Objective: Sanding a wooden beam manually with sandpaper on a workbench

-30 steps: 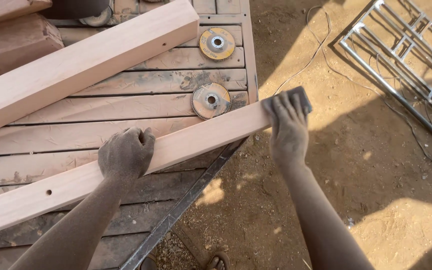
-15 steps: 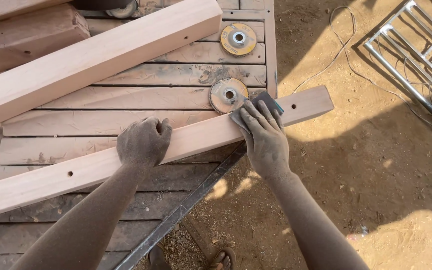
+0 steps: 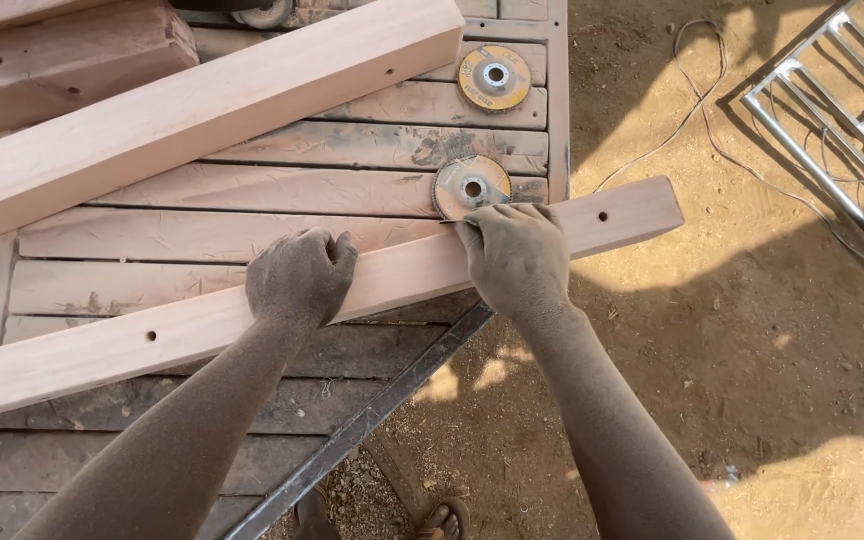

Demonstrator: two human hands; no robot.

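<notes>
Left hand [image 3: 299, 275] clenched over the plank [image 3: 202, 325], right hand [image 3: 514, 255] pressing flat on it; fingertips hidden, plank's left end cut off, sanding disc [image 3: 471, 187] half-covered.

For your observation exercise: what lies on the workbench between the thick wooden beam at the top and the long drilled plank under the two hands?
In the head view, a round grinding disc lies on the slatted workbench between the thick beam and the plank, right by the right hand.
</notes>
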